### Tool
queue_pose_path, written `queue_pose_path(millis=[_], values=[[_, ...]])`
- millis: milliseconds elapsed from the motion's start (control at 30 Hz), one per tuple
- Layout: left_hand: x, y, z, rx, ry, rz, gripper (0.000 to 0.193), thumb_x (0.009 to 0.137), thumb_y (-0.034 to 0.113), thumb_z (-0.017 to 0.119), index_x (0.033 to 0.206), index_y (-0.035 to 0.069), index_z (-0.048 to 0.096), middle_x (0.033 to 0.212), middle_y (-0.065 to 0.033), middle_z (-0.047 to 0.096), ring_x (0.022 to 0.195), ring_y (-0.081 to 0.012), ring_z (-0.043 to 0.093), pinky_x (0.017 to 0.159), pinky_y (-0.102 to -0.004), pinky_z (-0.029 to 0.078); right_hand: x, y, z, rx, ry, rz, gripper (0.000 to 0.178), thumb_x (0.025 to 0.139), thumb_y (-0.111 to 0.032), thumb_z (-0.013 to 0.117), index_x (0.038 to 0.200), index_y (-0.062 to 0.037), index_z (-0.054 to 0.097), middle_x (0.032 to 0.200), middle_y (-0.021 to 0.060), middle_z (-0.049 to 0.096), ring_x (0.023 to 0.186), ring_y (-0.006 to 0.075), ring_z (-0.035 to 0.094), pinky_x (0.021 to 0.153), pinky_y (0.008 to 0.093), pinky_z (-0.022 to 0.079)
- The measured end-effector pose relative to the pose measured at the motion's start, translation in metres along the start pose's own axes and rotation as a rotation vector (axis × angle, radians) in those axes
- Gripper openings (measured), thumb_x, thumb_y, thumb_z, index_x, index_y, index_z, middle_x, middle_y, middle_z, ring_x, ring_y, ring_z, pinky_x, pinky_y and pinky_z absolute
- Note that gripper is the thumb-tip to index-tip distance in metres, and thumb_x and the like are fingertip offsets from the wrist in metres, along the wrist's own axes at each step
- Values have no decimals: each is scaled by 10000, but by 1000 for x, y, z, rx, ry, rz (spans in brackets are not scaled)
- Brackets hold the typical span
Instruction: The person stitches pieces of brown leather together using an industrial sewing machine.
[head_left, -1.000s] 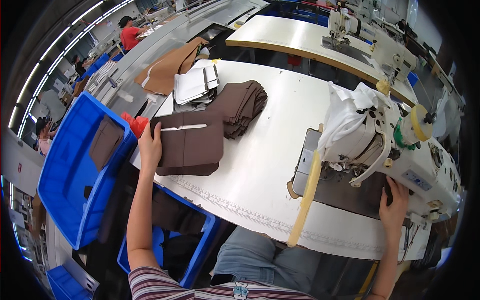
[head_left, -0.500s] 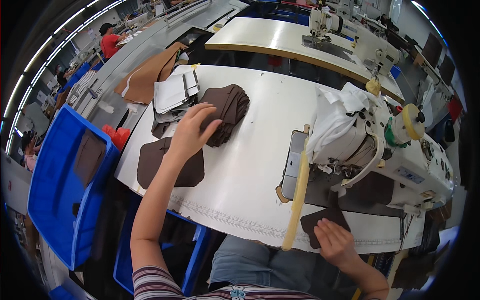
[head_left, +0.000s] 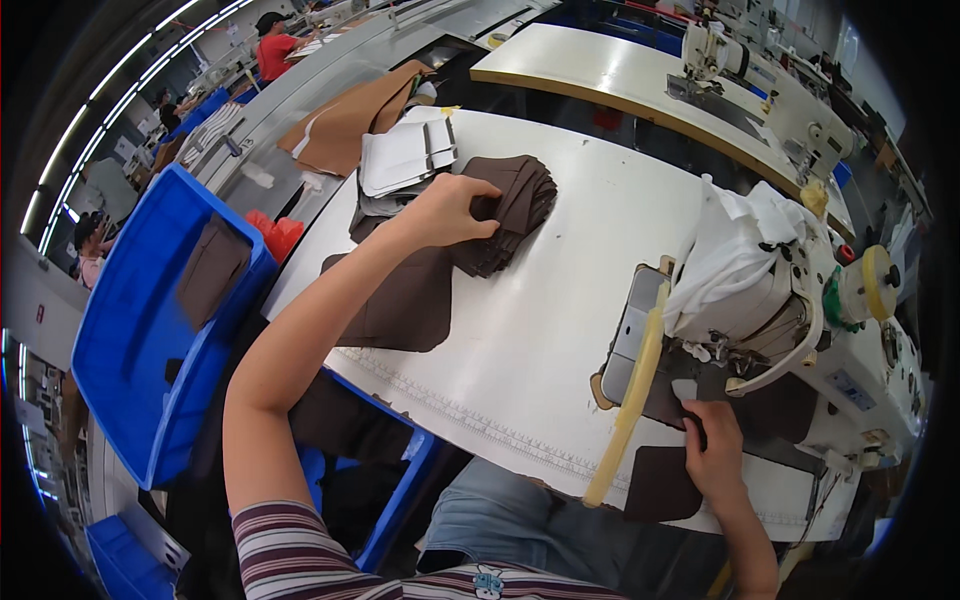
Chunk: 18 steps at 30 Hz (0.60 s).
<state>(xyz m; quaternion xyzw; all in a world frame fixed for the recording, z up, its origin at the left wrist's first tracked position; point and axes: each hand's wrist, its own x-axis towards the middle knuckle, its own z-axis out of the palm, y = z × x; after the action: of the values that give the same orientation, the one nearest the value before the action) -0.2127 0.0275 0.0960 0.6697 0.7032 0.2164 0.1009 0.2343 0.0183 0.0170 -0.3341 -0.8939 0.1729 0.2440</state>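
Note:
My left hand point(head_left: 455, 210) reaches over the stack of dark brown fabric pieces point(head_left: 520, 195). Its thumb and fingers curl apart at the near left side of that stack, with brown showing between them. Partly under my left forearm lies a single brown piece point(head_left: 405, 305) with rounded corners. My right hand point(head_left: 715, 450) is closed beside the sewing machine's dark bed, fingertips close to a small whitish tab point(head_left: 685, 389); what they pinch is hidden. Next to that hand, another brown piece point(head_left: 662, 485) lies at the table's front edge.
The sewing machine point(head_left: 800, 330), draped with white cloth point(head_left: 735, 255), stands at the right. White-grey pieces point(head_left: 405, 160) and tan material point(head_left: 350, 120) lie at the far left. A blue bin point(head_left: 130, 330) is at the left. A yellow strip point(head_left: 630, 400) crosses the table.
The whole view has shifted. My left hand's spread fingers have curled in at the brown stack. My right hand has left the front brown piece and moved up toward the machine bed.

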Motion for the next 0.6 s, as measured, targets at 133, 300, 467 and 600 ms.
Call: queue_pose_path(millis=[133, 300, 467, 600], values=[[4, -4, -4, 67, -130, -10, 501, 717, 158, 681, 1190, 1, 634, 947, -220, 682, 837, -283, 676, 801, -336, 532, -5, 9, -3, 637, 49, 268, 294, 778, 19, 654, 1057, -19, 570, 1006, 135, 587, 949, 255, 589, 876, 319, 448], [1, -11, 9, 177, -16, 122, 476, 712, 55, 628, 1186, 15, 601, 1047, -201, 653, 993, -336, 616, 901, -382, 491, 6, 1, -7, 20, -41, 110, 436, 759, 4, 666, 1181, -35, 564, 1235, 162, 540, 1142, 345, 523, 1001, 402, 392], [10, 1, 13, 283, 55, 67, 397, 737, -28, 564, 1129, 6, 616, 998, -169, 673, 962, -326, 627, 867, -393, 505, 3, -15, -20, -305, -148, -104, 378, 775, -20, 655, 1152, -14, 616, 1323, 194, 517, 1223, 352, 501, 1017, 424, 419], [21, -5, -1, 203, -46, 55, 290, 779, 18, 596, 1057, -5, 675, 953, -165, 700, 875, -307, 662, 828, -361, 522, 2, -6, -17, -336, -167, -223, 359, 769, -8, 644, 1126, 18, 627, 1133, 183, 644, 1061, 346, 626, 864, 414, 533]])
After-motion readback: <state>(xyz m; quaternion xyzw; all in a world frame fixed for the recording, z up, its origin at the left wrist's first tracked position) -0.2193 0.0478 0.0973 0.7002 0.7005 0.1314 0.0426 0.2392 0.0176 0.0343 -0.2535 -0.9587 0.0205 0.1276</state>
